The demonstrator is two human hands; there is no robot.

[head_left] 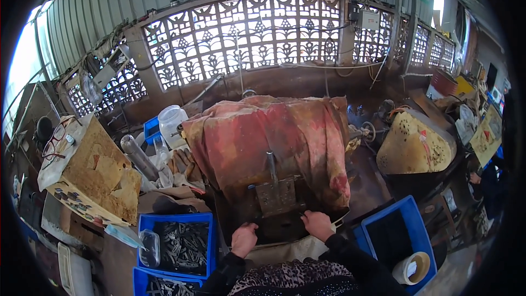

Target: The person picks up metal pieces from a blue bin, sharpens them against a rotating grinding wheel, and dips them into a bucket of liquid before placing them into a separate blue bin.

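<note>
A: Head view, only one. Hands?
B: Left hand (244, 238) at the near left edge of the dark tray (279, 231), fingers curled in. Can't tell if it's pinching anything. Right hand (317, 224) at the near right, fingers bent; can't tell there either, fingertips too small.
A: Main thing?
B: Metal plate (275, 197), upright rod (272, 167) on it. It's on the far side of both hands, between them left to right. Fingertips near it, small gap each side as far as I see.
A: Around it?
B: Stained red cloth (263, 131) draped on the far side. Left of the left hand, blue bin (175, 217) of dark strips (183, 248), clear plastic container (149, 248) at its left side. Well right of the right hand, another blue bin (423, 230), dark contents, cream tub (412, 269) at its near end.
</note>
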